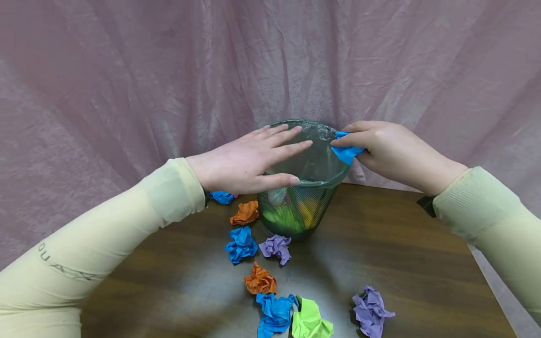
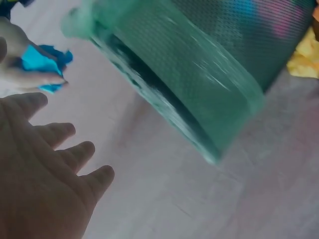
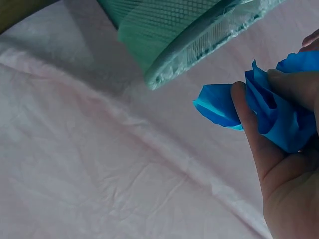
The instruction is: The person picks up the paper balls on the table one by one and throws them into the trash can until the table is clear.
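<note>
A mesh wastebasket lined with a green plastic bag stands on the table, with green and yellow paper showing through its side. Over its right rim, my right hand grips a crumpled blue paper between thumb and fingers. My left hand is held above the left part of the basket's opening, palm down, its fingers straight and spread. In the left wrist view nothing lies in that palm, and the basket's rim is apart from its fingertips.
Left of and before the basket lie orange, blue and purple paper balls. Nearer are another orange ball, a blue one, a lime one and a purple one. A pink curtain hangs behind.
</note>
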Demonstrator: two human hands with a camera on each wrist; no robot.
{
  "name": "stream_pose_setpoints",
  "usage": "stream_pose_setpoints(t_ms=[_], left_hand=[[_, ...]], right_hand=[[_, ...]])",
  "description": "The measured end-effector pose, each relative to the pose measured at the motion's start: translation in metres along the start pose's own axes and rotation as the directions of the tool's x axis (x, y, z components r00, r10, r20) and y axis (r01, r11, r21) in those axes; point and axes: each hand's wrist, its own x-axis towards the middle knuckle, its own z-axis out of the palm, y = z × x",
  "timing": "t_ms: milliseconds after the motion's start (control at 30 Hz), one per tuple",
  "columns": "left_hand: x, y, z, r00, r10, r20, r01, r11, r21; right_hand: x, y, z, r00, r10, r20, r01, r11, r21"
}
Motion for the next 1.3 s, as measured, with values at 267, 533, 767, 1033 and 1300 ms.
stream_pose_setpoints(t_ms=[267, 533, 767, 1033, 1300], left_hand=[[-0.010, -0.037, -0.004, 0.987, -0.152, 0.048, 0.154, 0.987, -0.038], [-0.019, -0.071, 0.000, 0.960, -0.269, 0.081, 0.273, 0.961, -0.039], [-0.021, -0.080, 0.005, 0.954, -0.284, 0.091, 0.290, 0.955, -0.056], [-0.021, -0.076, 0.006, 0.958, -0.273, 0.093, 0.279, 0.958, -0.062], [-0.020, -0.067, 0.005, 0.964, -0.255, 0.071, 0.260, 0.963, -0.073]], right_hand=[[0.026, -0.005, 0.014, 0.998, 0.010, 0.055, -0.013, 0.999, 0.050], [0.044, -0.011, 0.023, 0.981, 0.102, 0.168, -0.118, 0.989, 0.089], [0.048, -0.008, 0.032, 0.985, 0.078, 0.157, -0.084, 0.996, 0.037], [0.051, -0.010, 0.030, 0.935, 0.207, 0.288, -0.205, 0.978, -0.038], [0.037, -0.008, 0.019, 0.922, 0.264, 0.282, -0.259, 0.964, -0.057]])
